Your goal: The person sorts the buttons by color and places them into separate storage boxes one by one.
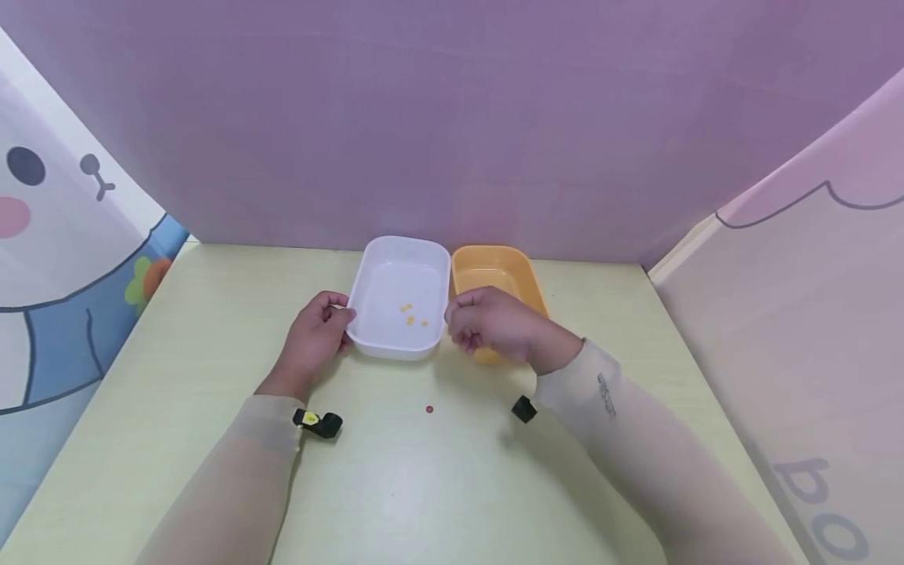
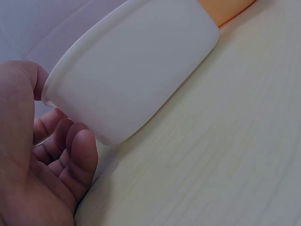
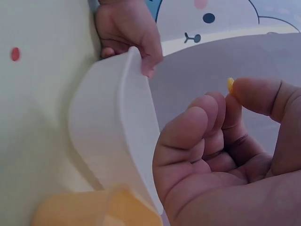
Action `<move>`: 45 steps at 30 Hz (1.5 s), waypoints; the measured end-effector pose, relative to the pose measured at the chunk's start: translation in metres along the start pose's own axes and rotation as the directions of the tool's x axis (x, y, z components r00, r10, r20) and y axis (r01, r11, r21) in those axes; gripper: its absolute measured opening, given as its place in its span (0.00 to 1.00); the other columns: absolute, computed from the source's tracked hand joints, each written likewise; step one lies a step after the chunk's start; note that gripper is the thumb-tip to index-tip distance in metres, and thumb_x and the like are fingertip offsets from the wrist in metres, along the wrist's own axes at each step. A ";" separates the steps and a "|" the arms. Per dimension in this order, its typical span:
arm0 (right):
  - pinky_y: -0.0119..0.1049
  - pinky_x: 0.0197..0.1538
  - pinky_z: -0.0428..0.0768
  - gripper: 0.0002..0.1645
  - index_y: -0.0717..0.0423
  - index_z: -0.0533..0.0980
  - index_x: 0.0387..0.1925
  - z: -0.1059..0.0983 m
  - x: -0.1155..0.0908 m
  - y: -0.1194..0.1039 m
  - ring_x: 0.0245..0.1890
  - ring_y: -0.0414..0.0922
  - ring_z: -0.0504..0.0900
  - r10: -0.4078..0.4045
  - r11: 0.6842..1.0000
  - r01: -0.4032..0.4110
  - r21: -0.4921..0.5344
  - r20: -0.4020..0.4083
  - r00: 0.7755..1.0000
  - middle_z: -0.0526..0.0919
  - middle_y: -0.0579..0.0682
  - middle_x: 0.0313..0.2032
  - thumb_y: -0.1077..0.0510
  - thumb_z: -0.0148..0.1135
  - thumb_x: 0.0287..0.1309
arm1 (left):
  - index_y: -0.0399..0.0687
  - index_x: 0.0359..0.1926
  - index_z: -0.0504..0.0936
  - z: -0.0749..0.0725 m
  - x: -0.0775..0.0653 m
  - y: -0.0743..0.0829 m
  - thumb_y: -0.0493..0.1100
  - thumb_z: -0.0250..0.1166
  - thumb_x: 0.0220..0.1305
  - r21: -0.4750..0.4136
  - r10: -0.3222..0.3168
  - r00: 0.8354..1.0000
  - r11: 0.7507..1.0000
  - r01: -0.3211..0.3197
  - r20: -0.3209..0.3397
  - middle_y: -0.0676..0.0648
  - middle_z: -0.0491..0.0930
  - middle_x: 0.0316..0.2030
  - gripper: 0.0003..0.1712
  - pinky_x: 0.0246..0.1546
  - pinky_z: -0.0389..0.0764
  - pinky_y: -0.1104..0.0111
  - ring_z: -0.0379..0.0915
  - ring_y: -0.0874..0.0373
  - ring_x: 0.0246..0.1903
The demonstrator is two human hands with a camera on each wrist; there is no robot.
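A white plastic tray (image 1: 381,271) stands on the table with several small yellow corn kernels (image 1: 410,320) on its floor. My left hand (image 1: 319,333) grips its near left corner, thumb over the rim and the other fingers curled below it in the left wrist view. Between thumb and index finger, my right hand (image 3: 225,141) pinches one yellow corn kernel (image 3: 230,85). In the head view that hand is beside the white tray's right rim, partly covering an orange tray (image 1: 497,255). A small red bean (image 1: 429,409) lies on the table in front of the white tray.
The orange tray stands right beside the white one, both near the purple backdrop (image 1: 424,141) at the table's far edge. Printed cloth panels (image 1: 71,259) rise at the left and right sides. A black strap (image 1: 319,424) sits at the left wrist.
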State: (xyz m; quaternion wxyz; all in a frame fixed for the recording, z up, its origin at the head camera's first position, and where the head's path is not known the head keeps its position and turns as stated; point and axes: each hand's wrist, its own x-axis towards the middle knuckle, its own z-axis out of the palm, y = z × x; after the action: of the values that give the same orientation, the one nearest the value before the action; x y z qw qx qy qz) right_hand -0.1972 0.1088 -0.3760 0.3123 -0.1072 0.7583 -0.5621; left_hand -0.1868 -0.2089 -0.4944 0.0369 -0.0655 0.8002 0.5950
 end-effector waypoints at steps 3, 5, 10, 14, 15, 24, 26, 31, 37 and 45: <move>0.38 0.41 0.83 0.09 0.57 0.75 0.27 -0.003 0.007 -0.007 0.34 0.49 0.78 -0.008 0.999 0.008 0.040 -0.007 1.000 0.78 0.51 0.31 0.66 0.59 0.65 | 0.47 0.68 0.76 0.001 0.000 0.001 0.52 0.61 0.85 -0.003 0.004 1.000 1.000 -0.004 -0.004 0.45 0.79 0.41 0.21 0.39 0.86 0.65 0.80 0.51 0.36; 0.38 0.41 0.84 0.08 0.58 0.76 0.28 -0.004 0.011 -0.010 0.34 0.49 0.78 -0.016 0.999 0.016 0.052 -0.014 1.000 0.78 0.51 0.31 0.66 0.60 0.65 | 0.47 0.68 0.76 0.002 0.000 0.001 0.52 0.61 0.85 -0.004 0.005 1.000 1.000 -0.005 -0.002 0.45 0.79 0.41 0.21 0.39 0.86 0.65 0.80 0.51 0.36; 0.37 0.39 0.83 0.08 0.58 0.77 0.29 -0.006 0.021 -0.018 0.33 0.48 0.78 -0.015 0.997 0.017 0.076 -0.038 0.999 0.79 0.52 0.31 0.65 0.60 0.66 | 0.47 0.68 0.76 0.002 0.000 0.001 0.51 0.60 0.85 -0.005 -0.001 1.000 1.000 0.001 0.005 0.43 0.79 0.43 0.21 0.39 0.86 0.65 0.80 0.50 0.36; 0.35 0.39 0.82 0.07 0.58 0.78 0.31 -0.008 0.031 -0.023 0.33 0.47 0.79 0.007 0.996 -0.003 0.088 -0.054 0.999 0.80 0.51 0.32 0.64 0.60 0.67 | 0.46 0.68 0.76 0.002 0.000 -0.001 0.51 0.60 0.84 0.003 -0.002 1.000 1.000 0.002 0.001 0.41 0.79 0.43 0.21 0.38 0.86 0.65 0.80 0.49 0.37; 0.35 0.39 0.82 0.07 0.59 0.79 0.32 -0.008 0.033 -0.024 0.33 0.48 0.79 0.013 0.996 -0.008 0.086 -0.058 0.998 0.80 0.52 0.32 0.64 0.60 0.67 | 0.46 0.68 0.76 0.002 0.000 -0.001 0.51 0.60 0.84 0.006 -0.001 1.000 1.000 0.001 0.000 0.41 0.79 0.43 0.21 0.38 0.87 0.65 0.80 0.49 0.37; 0.36 0.41 0.81 0.07 0.63 0.81 0.39 -0.016 0.052 -0.034 0.34 0.48 0.77 0.038 0.997 -0.031 0.074 -0.092 0.995 0.79 0.51 0.34 0.62 0.59 0.69 | 0.47 0.69 0.76 0.001 0.000 0.001 0.52 0.60 0.84 0.006 -0.012 1.000 1.000 0.012 0.003 0.43 0.79 0.43 0.22 0.39 0.87 0.65 0.80 0.49 0.37; 0.37 0.42 0.82 0.08 0.62 0.81 0.40 -0.017 0.055 -0.035 0.35 0.48 0.78 0.045 0.997 -0.039 0.066 -0.092 0.995 0.80 0.51 0.35 0.61 0.59 0.70 | 0.47 0.68 0.76 0.002 -0.001 0.002 0.51 0.60 0.84 0.006 -0.013 1.000 1.000 0.013 0.001 0.42 0.79 0.43 0.21 0.39 0.86 0.65 0.80 0.49 0.37; 0.36 0.44 0.83 0.08 0.61 0.82 0.42 -0.019 0.060 -0.037 0.38 0.48 0.78 0.086 0.995 -0.080 0.058 -0.101 0.991 0.80 0.52 0.38 0.60 0.60 0.71 | 0.48 0.67 0.76 0.005 -0.002 0.003 0.51 0.60 0.84 0.005 -0.011 1.000 1.000 0.011 0.003 0.42 0.79 0.43 0.20 0.39 0.86 0.65 0.80 0.49 0.37; 0.36 0.44 0.82 0.07 0.60 0.81 0.44 -0.019 0.065 -0.039 0.38 0.47 0.78 0.125 0.990 -0.117 0.072 -0.118 0.985 0.80 0.51 0.37 0.61 0.60 0.73 | 0.49 0.66 0.76 0.006 -0.004 0.004 0.52 0.59 0.85 0.019 -0.006 1.000 1.000 0.006 0.003 0.42 0.79 0.43 0.19 0.40 0.85 0.64 0.80 0.49 0.37; 0.36 0.42 0.82 0.06 0.61 0.80 0.44 -0.018 0.069 -0.041 0.36 0.47 0.78 0.133 0.991 -0.129 0.041 -0.108 0.985 0.79 0.51 0.36 0.60 0.62 0.75 | 0.49 0.66 0.76 0.006 -0.003 0.003 0.52 0.60 0.85 0.019 -0.001 1.000 1.000 0.001 0.000 0.42 0.78 0.42 0.19 0.40 0.85 0.64 0.80 0.49 0.37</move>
State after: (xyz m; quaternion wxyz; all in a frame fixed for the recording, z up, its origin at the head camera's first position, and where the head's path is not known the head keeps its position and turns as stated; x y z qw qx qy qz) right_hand -0.2693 0.0735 -0.3597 0.3081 -0.0206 0.7702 -0.5580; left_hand -0.1839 -0.2024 -0.4927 0.0380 -0.0656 0.8057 0.5874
